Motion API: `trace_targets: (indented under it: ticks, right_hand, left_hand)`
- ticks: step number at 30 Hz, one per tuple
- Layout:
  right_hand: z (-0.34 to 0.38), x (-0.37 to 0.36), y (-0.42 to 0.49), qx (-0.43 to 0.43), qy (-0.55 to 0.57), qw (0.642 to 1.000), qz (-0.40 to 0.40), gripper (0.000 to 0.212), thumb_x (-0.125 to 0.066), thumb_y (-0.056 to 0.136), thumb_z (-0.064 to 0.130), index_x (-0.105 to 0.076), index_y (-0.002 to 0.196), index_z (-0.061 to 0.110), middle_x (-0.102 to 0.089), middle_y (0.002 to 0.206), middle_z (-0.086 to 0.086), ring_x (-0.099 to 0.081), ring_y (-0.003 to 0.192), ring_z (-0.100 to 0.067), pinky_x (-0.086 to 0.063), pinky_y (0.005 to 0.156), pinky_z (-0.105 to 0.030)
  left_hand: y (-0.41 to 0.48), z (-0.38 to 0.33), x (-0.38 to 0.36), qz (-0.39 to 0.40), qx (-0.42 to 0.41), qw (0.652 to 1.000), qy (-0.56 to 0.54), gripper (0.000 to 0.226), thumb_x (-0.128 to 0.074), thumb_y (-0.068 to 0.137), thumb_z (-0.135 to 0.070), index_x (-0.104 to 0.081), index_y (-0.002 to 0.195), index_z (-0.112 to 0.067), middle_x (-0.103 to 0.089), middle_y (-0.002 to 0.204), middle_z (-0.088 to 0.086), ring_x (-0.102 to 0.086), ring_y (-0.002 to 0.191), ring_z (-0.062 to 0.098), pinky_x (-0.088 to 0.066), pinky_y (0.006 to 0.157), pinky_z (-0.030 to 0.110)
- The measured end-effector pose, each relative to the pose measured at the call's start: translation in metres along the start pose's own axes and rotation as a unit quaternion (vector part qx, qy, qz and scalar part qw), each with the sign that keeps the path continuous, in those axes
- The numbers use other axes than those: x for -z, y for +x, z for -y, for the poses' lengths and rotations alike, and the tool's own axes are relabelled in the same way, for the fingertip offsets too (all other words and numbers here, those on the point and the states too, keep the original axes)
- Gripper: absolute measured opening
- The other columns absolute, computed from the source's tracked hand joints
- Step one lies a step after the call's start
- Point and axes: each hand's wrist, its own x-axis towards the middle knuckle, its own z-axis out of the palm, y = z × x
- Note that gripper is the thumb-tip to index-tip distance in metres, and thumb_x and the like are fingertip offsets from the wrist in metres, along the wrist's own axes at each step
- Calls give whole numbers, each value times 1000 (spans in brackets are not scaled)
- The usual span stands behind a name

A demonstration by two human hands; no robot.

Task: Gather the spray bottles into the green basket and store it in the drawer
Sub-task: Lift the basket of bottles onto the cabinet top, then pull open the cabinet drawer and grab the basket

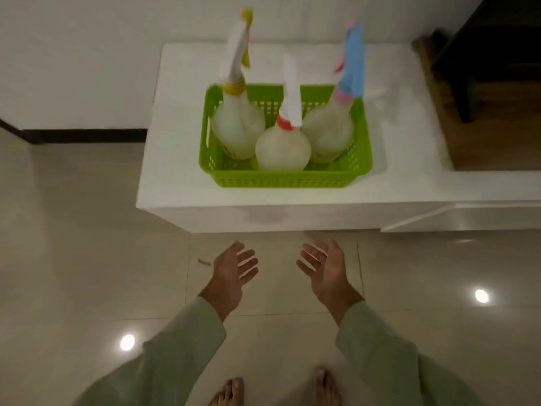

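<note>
A green perforated basket (281, 178) stands on top of a low white cabinet (181, 183). Three translucent spray bottles stand upright inside it: one with a yellow-and-white head (237, 124) at the left, one with a red collar and white head (282, 148) in front, one with a blue-and-pink head (329, 130) at the right. My left hand (232, 272) and my right hand (326, 266) hover below the cabinet's front, palms facing each other, fingers spread, holding nothing. A drawer front (462, 218) shows at the cabinet's right, slightly ajar.
Glossy beige floor tiles lie under my bare feet (328, 388). A white wall with a dark skirting (82, 134) runs at the left. Dark wooden furniture (491, 54) and wood flooring sit at the back right.
</note>
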Motion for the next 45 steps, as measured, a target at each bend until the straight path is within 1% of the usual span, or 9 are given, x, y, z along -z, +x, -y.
trace_targets:
  ticks: [5, 11, 18, 24, 27, 30, 33, 38, 45]
  right_hand:
    - [-12, -10, 101, -49, 137, 988, 41, 76, -28, 100, 64, -23, 157, 14, -38, 156, -17, -42, 140, -35, -34, 117, -54]
    - [-27, -21, 177, -51, 262, 959, 92, 97, -25, 82, 88, -48, 143, 17, -54, 144, -15, -54, 128, -39, -45, 99, -63]
    - [-45, 4, 180, -42, 281, 949, 137, 100, -35, 82, 86, -40, 146, 10, -46, 149, -18, -45, 138, -39, -31, 115, -66]
    - [-72, 40, 84, 13, -38, 999, 19, 59, -47, 100, 55, -49, 139, 10, -59, 130, -14, -61, 118, -35, -53, 97, -52]
    - [-79, 60, 3, 342, -292, 893, -24, 14, -63, 97, 19, -65, 109, 13, -67, 103, 1, -66, 99, -20, -58, 85, -37]
    - [-62, 71, -62, 638, -424, 641, 41, 23, -57, 97, 17, -64, 119, 15, -60, 121, -2, -57, 118, -15, -45, 101, -26]
    - [-31, 62, -93, 646, -573, 504, 4, 43, -58, 97, 25, -54, 138, 15, -51, 143, -12, -43, 138, -28, -33, 116, -41]
    - [-25, 61, -84, 463, -763, 450, 21, 41, -48, 103, 28, -51, 142, 18, -58, 134, -5, -48, 132, -27, -16, 124, -51]
    - [-33, 90, -130, 439, -774, 456, 17, 55, -63, 80, 0, -59, 133, 17, -64, 123, -5, -56, 121, -28, -27, 120, -54]
  left_hand:
    - [100, 22, -17, -6, 42, 988, -149, 57, -30, 103, -43, -34, 148, -8, -47, 143, 17, -45, 134, 36, -36, 113, 51]
    - [180, 33, -37, 29, 32, 952, -303, 70, -23, 93, -58, -43, 141, -11, -53, 133, 15, -51, 116, 33, -31, 112, 53]
    - [181, 51, -26, 51, 5, 940, -336, 72, -23, 93, -66, -44, 137, -13, -52, 134, 15, -51, 127, 34, -34, 108, 63]
    - [77, 86, -8, 1, 1, 991, -133, 49, -38, 103, -42, -44, 140, -10, -52, 142, 15, -52, 128, 35, -42, 108, 49]
    - [-13, 105, 8, -64, -239, 960, 130, 20, -51, 100, -25, -61, 118, -23, -68, 118, -5, -65, 111, 20, -54, 94, 30]
    - [-85, 102, 28, -57, -498, 783, 370, 26, -51, 98, -28, -57, 123, -31, -60, 123, -19, -56, 117, -1, -43, 98, 11]
    - [-107, 81, 29, -51, -570, 642, 510, 45, -52, 97, -27, -45, 141, -24, -45, 146, -5, -38, 140, 11, -28, 117, 27]
    - [-82, 72, 31, -35, -464, 541, 700, 52, -50, 98, -25, -40, 149, -18, -45, 152, 7, -33, 146, 26, -21, 122, 51]
    - [-130, 92, 32, -38, -446, 547, 708, 46, -60, 93, -15, -53, 138, -18, -59, 136, 3, -51, 132, 24, -31, 117, 49]
